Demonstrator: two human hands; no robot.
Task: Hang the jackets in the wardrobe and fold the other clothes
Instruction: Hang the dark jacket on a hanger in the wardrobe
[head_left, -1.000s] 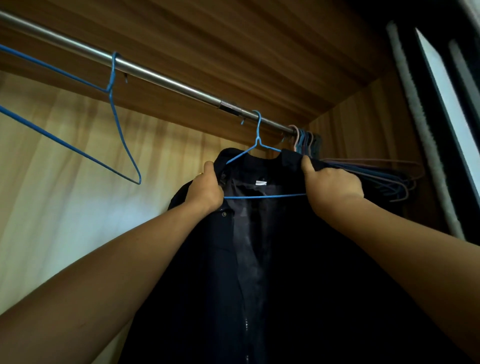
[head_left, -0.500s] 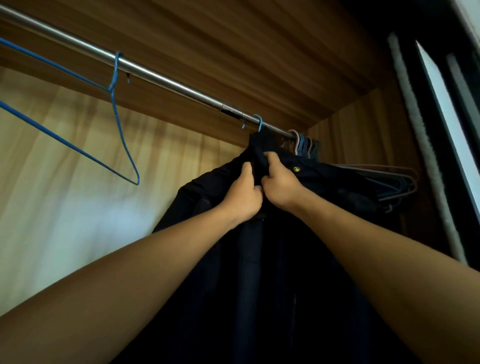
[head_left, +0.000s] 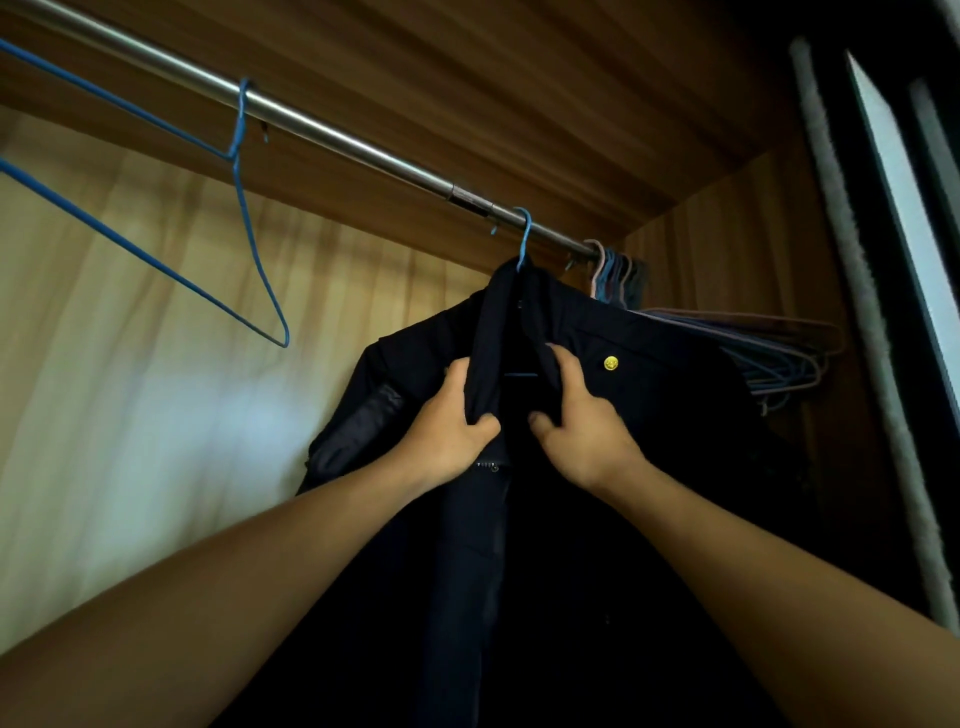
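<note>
Now that your hands have slid down from the collar and parted a little, your left hand (head_left: 452, 421) pinches one front edge of the dark jacket (head_left: 649, 374) and your right hand (head_left: 576, 421) curls round the other. The jacket hangs by its blue hanger (head_left: 523, 239) on the rail (head_left: 332, 137), so this one looks hung; only straightening remains. Spare hangers (head_left: 779, 358) crowd just right; leftward there is room up to the empty hanger (head_left: 236, 150).

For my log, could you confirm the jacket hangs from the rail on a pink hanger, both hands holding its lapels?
Not quite: the head view shows the hanger is blue, not pink. The jacket hangs from the rail, left hand and right hand holding its lapels.
</note>
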